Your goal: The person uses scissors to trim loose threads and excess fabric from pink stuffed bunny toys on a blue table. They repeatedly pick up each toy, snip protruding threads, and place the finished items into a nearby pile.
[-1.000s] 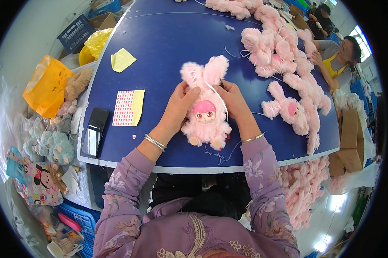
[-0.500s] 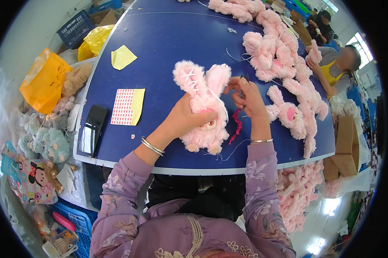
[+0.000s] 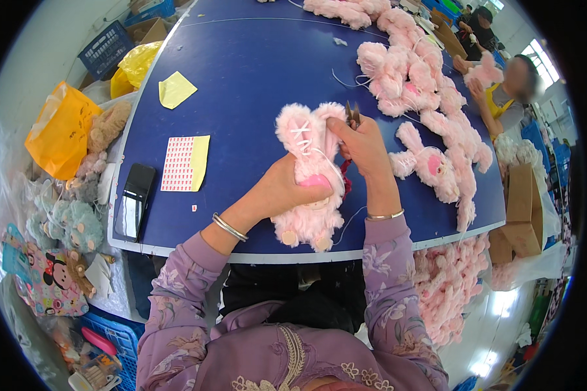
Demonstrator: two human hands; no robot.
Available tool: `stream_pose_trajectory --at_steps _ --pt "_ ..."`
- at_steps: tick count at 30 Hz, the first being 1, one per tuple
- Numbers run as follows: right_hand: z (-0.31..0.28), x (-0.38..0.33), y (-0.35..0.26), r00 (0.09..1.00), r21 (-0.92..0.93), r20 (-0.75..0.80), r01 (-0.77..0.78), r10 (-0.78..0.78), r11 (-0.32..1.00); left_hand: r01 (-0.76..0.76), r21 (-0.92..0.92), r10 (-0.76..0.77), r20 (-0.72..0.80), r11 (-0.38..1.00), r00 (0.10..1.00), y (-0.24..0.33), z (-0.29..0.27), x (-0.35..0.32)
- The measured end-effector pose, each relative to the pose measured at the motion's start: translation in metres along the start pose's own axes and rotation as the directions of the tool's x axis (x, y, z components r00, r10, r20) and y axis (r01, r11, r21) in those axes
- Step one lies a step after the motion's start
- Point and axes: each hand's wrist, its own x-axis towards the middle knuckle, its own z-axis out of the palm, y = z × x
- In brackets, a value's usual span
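A pink plush rabbit [image 3: 306, 221] lies upright near the table's front edge, its feet toward me. My left hand [image 3: 287, 189] is wrapped round its body, the thumb across its face. White cord is laced in crosses on the rabbit's left ear and trails down past the face. My right hand [image 3: 365, 144] pinches the other ear near its tip. The same hand holds small dark-bladed thread snips [image 3: 352, 114], blades pointing away from me. Below that hand a dark pink cord [image 3: 347, 179] shows, partly hidden by rabbit and hand.
Several pink plush rabbits [image 3: 404, 72] are heaped along the table's right side. To the left lie a sticker sheet [image 3: 181, 163], a yellow paper [image 3: 176, 90] and a black phone [image 3: 136, 199]. A co-worker [image 3: 502, 98] handles pink plush at the far right. A cardboard box [image 3: 521, 208] stands there.
My right hand has moved inward and now pinches the rabbit's right ear, snips still in it. The rabbit has shifted slightly downward. The whole view has shifted a little.
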Motion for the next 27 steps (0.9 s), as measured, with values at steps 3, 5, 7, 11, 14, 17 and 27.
stream_pose_trajectory --at_steps 3,5,7,11,14,17,27 --pt "0.000 -0.001 0.003 0.997 0.023 0.081 -0.008 0.006 1.000 0.035 0.019 -0.035 0.014 0.999 0.999 0.010 -0.002 -0.001" --pt "0.001 -0.002 0.005 0.985 0.064 0.171 -0.041 0.030 0.997 0.048 -0.035 -0.046 0.065 0.998 0.997 0.005 -0.004 0.000" --pt "0.000 -0.002 0.009 0.974 0.113 0.226 -0.057 0.031 0.992 0.062 -0.108 -0.051 0.105 0.992 0.993 -0.003 -0.005 0.000" --pt "-0.007 -0.005 0.009 0.954 0.252 0.298 -0.061 -0.018 0.966 0.089 -0.275 -0.048 0.152 0.957 0.987 -0.005 -0.005 -0.005" --pt "-0.016 -0.005 0.012 0.907 0.326 0.420 -0.110 -0.040 0.939 0.081 -0.393 -0.012 0.174 0.916 0.985 -0.011 -0.010 -0.007" --pt "-0.020 0.001 0.025 0.900 0.354 0.428 -0.091 -0.075 0.931 0.083 -0.415 0.003 0.202 0.906 0.979 -0.014 -0.010 -0.008" --pt "-0.005 -0.006 0.015 0.987 0.220 0.149 0.031 -0.065 0.975 0.059 -0.232 -0.012 0.201 0.971 0.979 -0.004 -0.008 -0.007"
